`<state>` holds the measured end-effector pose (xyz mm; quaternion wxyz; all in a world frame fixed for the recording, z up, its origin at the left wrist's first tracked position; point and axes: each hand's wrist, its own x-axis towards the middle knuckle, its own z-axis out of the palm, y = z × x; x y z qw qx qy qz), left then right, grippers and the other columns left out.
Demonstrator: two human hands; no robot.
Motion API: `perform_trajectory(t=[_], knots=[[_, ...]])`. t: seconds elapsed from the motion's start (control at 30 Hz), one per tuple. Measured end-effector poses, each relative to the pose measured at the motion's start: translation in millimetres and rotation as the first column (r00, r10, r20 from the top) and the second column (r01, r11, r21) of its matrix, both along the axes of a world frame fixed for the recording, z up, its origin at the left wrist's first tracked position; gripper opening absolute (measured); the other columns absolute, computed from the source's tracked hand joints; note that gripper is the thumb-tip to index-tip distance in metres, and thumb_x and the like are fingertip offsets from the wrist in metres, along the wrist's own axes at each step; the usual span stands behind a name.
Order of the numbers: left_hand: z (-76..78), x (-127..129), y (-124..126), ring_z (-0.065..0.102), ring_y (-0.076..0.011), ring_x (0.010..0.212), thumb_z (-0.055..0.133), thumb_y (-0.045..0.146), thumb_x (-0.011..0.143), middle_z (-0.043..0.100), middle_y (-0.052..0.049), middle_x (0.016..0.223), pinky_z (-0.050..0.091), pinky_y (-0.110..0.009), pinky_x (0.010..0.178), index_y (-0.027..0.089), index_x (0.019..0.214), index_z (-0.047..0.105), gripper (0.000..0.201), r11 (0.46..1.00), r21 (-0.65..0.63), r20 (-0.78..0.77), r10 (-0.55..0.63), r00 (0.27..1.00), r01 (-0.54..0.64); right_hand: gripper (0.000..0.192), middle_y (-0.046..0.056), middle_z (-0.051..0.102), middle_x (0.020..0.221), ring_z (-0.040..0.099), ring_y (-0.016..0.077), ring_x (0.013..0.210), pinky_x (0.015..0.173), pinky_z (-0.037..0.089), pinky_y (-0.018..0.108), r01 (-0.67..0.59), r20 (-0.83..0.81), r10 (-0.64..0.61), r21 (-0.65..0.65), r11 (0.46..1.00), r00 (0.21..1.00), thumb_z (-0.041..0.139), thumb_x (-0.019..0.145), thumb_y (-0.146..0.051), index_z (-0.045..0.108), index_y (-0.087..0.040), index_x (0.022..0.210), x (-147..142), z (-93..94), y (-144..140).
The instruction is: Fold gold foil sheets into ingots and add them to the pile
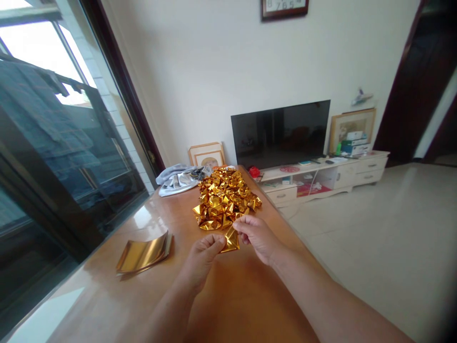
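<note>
Two hands meet over the middle of the worktop (228, 295), both pinched shut on one gold foil piece (231, 240). The left hand (203, 257) grips its lower left corner between thumb and fingers; the right hand (259, 238) nips its top edge, fingers curled in. The piece is folded and held just above the wood. Toward the left edge lies a flat stack of gold sheets (144, 255), well apart from the hands. Just beyond the held piece sits a heap of folded gold pieces (224, 197), spreading to the right edge. At the far end, a grey cloth (178, 180) lies bunched near the left corner.
</note>
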<state>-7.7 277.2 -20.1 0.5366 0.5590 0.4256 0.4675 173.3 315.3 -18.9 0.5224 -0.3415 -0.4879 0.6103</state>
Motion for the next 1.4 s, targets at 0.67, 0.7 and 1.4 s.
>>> perform_trajectory(t=[0.67, 0.7, 1.4], knots=[[-2.2, -21, 6, 0.050, -0.0132, 0.067, 0.074, 0.028, 0.074, 0.070, -0.005, 0.088, 0.035, -0.025, 0.064, 0.018, 0.097, 0.076, 0.025, 0.999, -0.020, 0.010, 0.040, 0.999, -0.040, 0.035, 0.001, 0.066, 0.070, 0.040, 0.0066, 0.047, 0.045, 0.023, 0.022, -0.020, 0.041, 0.022, -0.053, 0.998, 0.999, 0.075, 0.075, -0.048, 0.057, -0.019, 0.080, 10, -7.2, 6], [-2.1, -21, 5, 0.050, -0.0133, 0.068, 0.074, 0.025, 0.073, 0.071, -0.005, 0.088, 0.035, -0.025, 0.064, 0.018, 0.097, 0.076, 0.025, 0.999, -0.019, 0.017, 0.051, 0.999, -0.051, 0.034, 0.001, 0.067, 0.071, 0.040, 0.0067, 0.047, 0.045, 0.023, 0.022, -0.019, 0.041, 0.022, -0.062, 0.998, 0.999, 0.075, 0.075, -0.047, 0.058, -0.019, 0.081, 10, -7.4, 6], [-13.9, -16, 13, 0.052, -0.0114, 0.063, 0.076, 0.033, 0.070, 0.064, 0.000, 0.071, 0.039, -0.025, 0.064, 0.015, 0.085, 0.072, 0.024, 0.954, -0.019, 0.078, 0.300, 0.951, -0.299, 0.023, 0.006, 0.071, 0.080, 0.062, 0.0153, 0.066, 0.064, 0.049, 0.030, -0.049, 0.187, 0.050, -0.007, 0.999, 0.981, 0.068, 0.081, -0.039, 0.062, -0.018, 0.085, 1, -15.5, 0]])
